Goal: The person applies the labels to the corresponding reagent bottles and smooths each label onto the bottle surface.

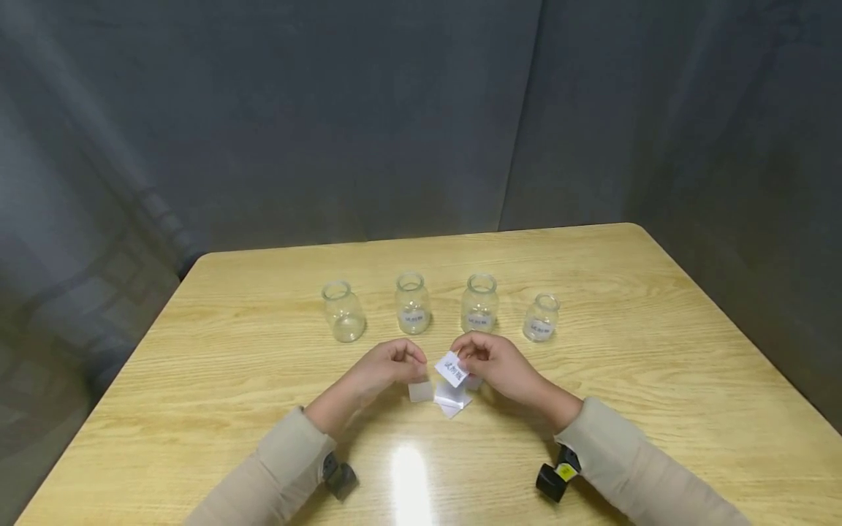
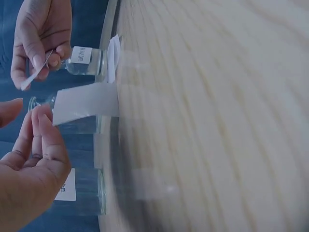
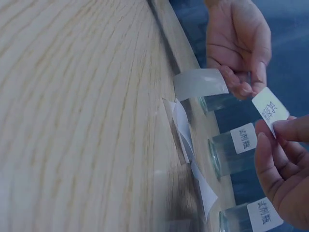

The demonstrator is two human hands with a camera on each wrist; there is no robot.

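My right hand [image 1: 501, 367] pinches a small white label [image 1: 452, 369] with handwritten characters between thumb and fingers. In the right wrist view that label [image 3: 270, 108] is tilted, its writing visible. My left hand [image 1: 384, 371] is just to the left, its thumb apart from the fingers in the left wrist view. A blank slip of backing paper [image 2: 86, 102] is at its fingertips, tilted above the tabletop; whether it touches them I cannot tell. More white paper slips [image 1: 451, 399] lie overlapping on the table beneath the hands.
Glass jars stand in a row beyond the hands. The leftmost jar [image 1: 345, 314] shows no label; the second jar [image 1: 412, 303], third jar [image 1: 480, 301] and smaller right jar [image 1: 541, 318] bear written labels. A dark curtain [image 1: 368, 131] hangs behind the wooden table [image 1: 230, 351].
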